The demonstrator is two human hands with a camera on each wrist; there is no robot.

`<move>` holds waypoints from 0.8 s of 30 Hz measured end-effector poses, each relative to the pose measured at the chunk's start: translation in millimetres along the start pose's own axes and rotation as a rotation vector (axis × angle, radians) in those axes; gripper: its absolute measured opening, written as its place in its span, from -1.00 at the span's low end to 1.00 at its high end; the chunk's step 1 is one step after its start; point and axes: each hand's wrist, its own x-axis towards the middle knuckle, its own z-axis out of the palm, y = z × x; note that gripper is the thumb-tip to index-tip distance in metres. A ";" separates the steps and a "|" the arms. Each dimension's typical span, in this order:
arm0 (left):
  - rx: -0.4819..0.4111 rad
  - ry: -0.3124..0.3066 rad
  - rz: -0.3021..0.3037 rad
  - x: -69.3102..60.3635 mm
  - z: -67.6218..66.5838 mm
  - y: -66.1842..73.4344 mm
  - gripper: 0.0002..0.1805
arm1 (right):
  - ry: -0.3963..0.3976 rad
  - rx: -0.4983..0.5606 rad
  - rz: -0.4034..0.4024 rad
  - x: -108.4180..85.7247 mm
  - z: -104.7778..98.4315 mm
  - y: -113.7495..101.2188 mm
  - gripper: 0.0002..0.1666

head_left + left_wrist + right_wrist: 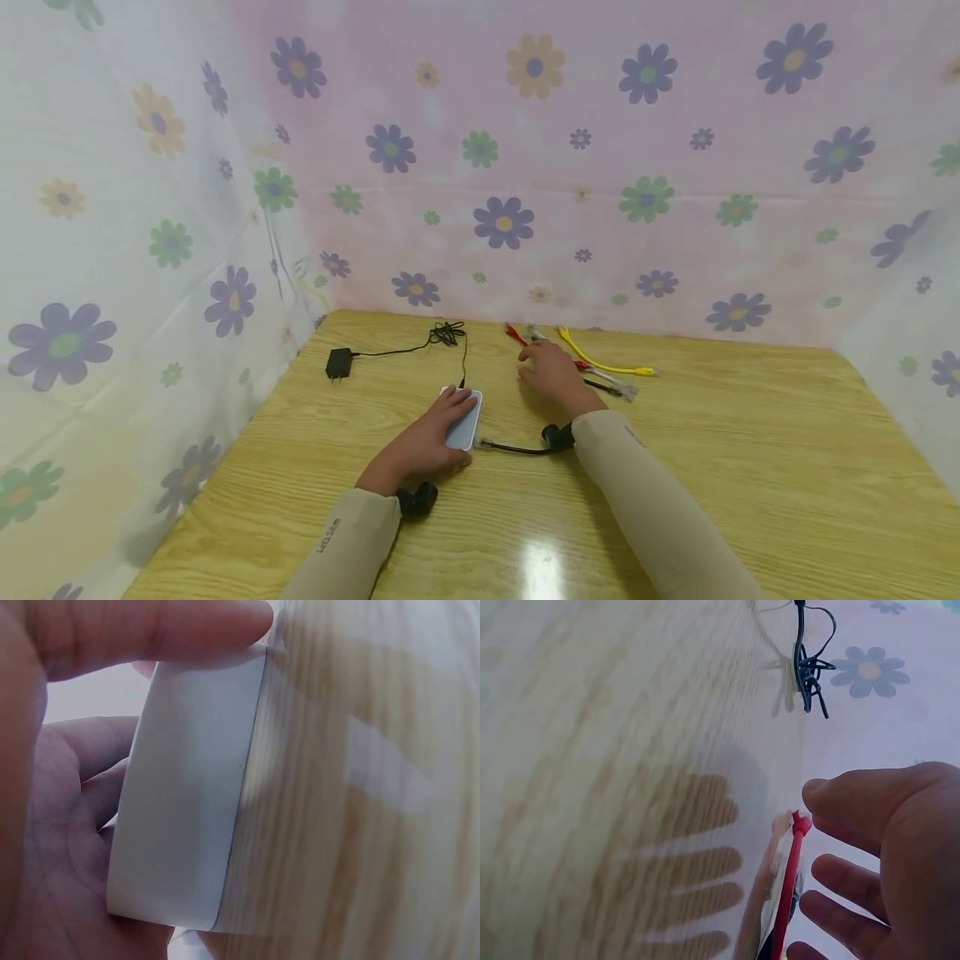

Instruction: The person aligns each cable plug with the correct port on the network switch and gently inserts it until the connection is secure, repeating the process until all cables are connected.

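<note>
A flat white rectangular box (463, 427) lies on the table, held by my left hand (423, 442), with the thumb at its near end and the fingers over its far part. In the left wrist view, a plain white side of the box (187, 795) shows between thumb and fingers. A thin black cord (464, 358) meets its far end. My right hand (553, 375) is just over a group of short network cables, fingers loosely bent and holding nothing. Nearest to it in the right wrist view is a red cable (786, 896). The hand hides part of the group.
A yellow cable (600, 363) and a black cable (602, 386) extend right of the right hand. Another short black cable (517, 451) lies between the box and the right wrist. A black power adapter (339, 363) sits at the left, its cord bundled (447, 333) near the back edge.
</note>
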 end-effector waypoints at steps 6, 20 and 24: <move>-0.006 -0.007 -0.005 -0.1 1.1 -0.2 -0.06 | -0.003 -0.027 0.018 3.9 2.6 4.0 -0.66; 0.003 -0.002 -0.002 0.4 0.8 1.2 -0.05 | 0.026 -0.169 0.046 10.1 5.5 -2.1 -0.66; 0.001 0.006 -0.004 0.1 0.7 0.7 -0.05 | 0.010 -0.180 0.044 13.1 8.0 -4.1 -0.67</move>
